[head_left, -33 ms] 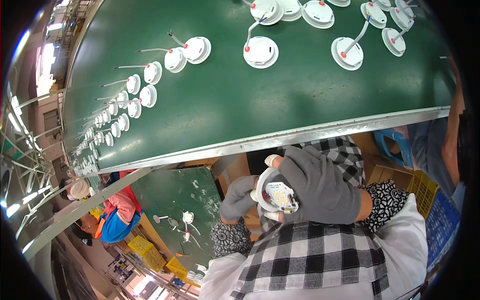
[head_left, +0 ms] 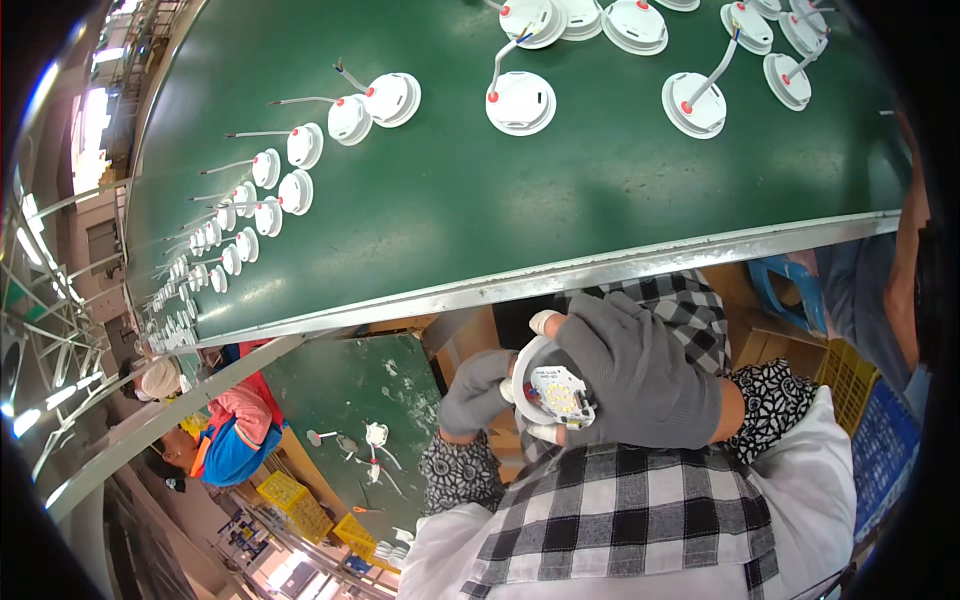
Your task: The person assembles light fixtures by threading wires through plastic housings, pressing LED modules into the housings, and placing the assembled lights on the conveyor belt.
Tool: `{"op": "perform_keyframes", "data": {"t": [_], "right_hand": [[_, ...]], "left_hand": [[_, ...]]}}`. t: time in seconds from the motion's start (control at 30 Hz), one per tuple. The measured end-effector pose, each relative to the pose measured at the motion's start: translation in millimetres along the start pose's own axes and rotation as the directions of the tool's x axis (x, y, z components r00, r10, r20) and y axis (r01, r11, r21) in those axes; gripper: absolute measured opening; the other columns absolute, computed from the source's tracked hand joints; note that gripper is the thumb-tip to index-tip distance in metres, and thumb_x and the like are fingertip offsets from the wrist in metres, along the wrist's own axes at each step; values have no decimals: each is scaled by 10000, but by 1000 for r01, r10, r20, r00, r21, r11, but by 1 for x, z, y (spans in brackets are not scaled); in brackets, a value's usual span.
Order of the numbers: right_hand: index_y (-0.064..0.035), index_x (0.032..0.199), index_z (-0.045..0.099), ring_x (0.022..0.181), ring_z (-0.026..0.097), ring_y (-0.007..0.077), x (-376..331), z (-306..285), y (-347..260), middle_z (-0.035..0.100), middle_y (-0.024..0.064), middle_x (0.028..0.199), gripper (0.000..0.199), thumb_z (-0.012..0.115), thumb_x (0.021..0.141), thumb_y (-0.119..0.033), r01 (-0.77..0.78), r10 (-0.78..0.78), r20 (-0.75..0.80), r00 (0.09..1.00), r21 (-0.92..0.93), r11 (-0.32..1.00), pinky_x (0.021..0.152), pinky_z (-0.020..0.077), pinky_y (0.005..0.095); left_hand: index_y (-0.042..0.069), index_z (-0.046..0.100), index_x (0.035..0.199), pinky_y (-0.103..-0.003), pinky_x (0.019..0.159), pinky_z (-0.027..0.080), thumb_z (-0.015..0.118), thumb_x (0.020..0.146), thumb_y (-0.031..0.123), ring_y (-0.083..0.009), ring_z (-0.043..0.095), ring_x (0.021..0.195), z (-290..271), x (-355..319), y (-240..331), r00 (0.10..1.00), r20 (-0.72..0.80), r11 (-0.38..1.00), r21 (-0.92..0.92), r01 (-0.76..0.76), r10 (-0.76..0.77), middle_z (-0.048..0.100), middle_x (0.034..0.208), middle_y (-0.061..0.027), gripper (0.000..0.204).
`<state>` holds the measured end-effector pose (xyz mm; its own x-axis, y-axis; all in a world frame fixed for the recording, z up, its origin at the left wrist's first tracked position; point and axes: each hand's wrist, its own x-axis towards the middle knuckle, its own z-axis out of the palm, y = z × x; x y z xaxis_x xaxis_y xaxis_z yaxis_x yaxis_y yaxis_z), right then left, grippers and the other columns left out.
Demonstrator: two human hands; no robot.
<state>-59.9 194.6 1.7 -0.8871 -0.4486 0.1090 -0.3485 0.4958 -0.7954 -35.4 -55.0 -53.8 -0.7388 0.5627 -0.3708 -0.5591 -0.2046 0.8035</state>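
Observation:
Between my two hands is a round white lamp housing [head_left: 528, 372], tilted so that its inside shows. A white LED board [head_left: 558, 388] with yellow chips sits in it, slightly askew. My right hand [head_left: 640, 375], in a grey glove with bare-looking pale fingertips, wraps round the housing from the right. My left hand [head_left: 476, 392], gloved the same way, pinches the housing's left rim. Both hands are in front of my checked apron [head_left: 620, 520], below the table's metal edge. The far side of the housing is hidden by the fingers.
A green table [head_left: 420, 220] with a metal edge [head_left: 560, 280] bears many white lamps [head_left: 521, 104] with grey cables. Left of me a second green surface [head_left: 340, 400] holds loose lamp parts [head_left: 376, 435]. Yellow crates [head_left: 295, 505], a blue crate [head_left: 885, 450] and co-workers [head_left: 235, 430] are around.

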Motion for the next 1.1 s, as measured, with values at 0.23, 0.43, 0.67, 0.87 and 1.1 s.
{"op": "perform_keyframes", "data": {"t": [0.23,0.43,0.67,0.87,1.1], "right_hand": [[-16,1250,452,973,523,313,-5,2,6,479,141,1069,884,828,551,-407,-47,49,-34,998,56,997,815,434,413],[-11,1268,434,1011,521,326,-15,6,16,476,138,1080,955,854,535,-456,-77,74,37,997,107,991,847,446,412],[-60,1409,289,978,530,315,-2,-39,26,378,174,1168,1132,866,510,-435,-67,39,232,972,115,991,808,506,374],[-35,1266,387,932,528,281,-15,4,45,387,123,1093,859,824,613,-384,-165,-54,529,847,358,919,783,477,359],[-46,1125,463,959,491,267,-46,8,53,420,115,1035,681,827,593,-266,-221,-86,460,884,572,790,819,424,361]], "left_hand": [[-60,594,1097,-307,842,471,611,901,132,-169,605,982,1,21,11,983,172,993,-88,81,-65,639,1055,-118,275],[-12,612,1060,-272,835,462,619,896,67,-116,583,964,17,12,19,994,102,995,-95,39,-29,646,1045,-80,182],[-4,615,1024,-211,670,474,622,904,122,-39,581,762,61,5,55,967,-142,903,349,249,-211,668,861,-30,175],[35,635,976,-255,530,444,572,938,230,-82,548,544,74,1,64,954,-82,784,551,286,-290,583,632,-51,208],[-24,618,914,-227,712,395,519,964,222,-71,477,788,56,-19,49,953,53,934,220,280,-298,556,838,-20,270]]}}
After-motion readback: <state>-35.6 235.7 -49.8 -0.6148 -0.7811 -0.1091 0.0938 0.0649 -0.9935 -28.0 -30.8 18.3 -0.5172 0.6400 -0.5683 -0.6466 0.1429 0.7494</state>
